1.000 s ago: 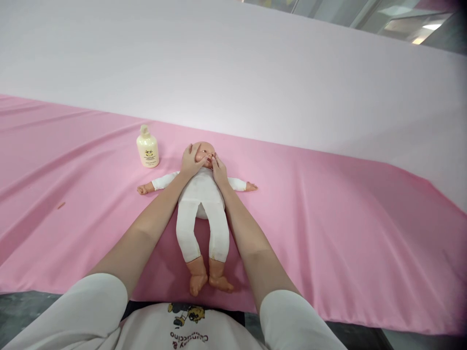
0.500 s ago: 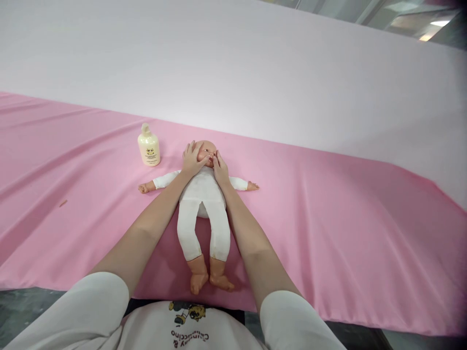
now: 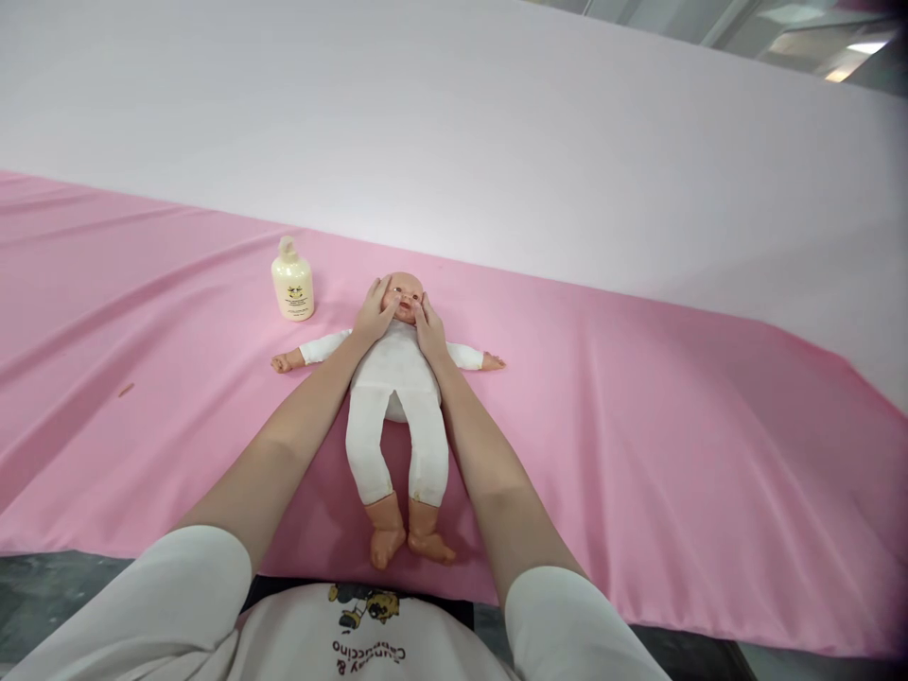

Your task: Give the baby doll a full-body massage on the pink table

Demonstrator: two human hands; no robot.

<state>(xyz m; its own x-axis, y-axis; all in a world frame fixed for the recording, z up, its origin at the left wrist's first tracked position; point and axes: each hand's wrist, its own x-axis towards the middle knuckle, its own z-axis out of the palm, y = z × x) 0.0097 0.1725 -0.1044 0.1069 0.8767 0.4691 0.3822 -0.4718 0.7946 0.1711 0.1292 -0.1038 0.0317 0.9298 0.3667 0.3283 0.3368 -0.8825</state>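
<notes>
A baby doll (image 3: pixel 394 364) in a white cloth suit lies on its back, its feet towards me and its arms spread out. My left hand (image 3: pixel 375 312) cups the left side of its head, the thumb on the cheek near the mouth. On the other cheek rests my right hand (image 3: pixel 428 327), with the thumb beside the nose and mouth and the fingers along the side of the head. The doll's face shows between my two thumbs. Parts of my fingers are hidden behind the head.
A cream pump bottle (image 3: pixel 293 284) stands upright to the left of the doll. Pink cloth (image 3: pixel 638 426) covers the table, with a small brown strip (image 3: pixel 126 390) lying on it at the left. Behind rises a plain white wall panel (image 3: pixel 454 142).
My left fingers have come off the forehead towards the side of the head and lie closer together. The left thumb has shifted outward from the mouth, so more of the face shows.
</notes>
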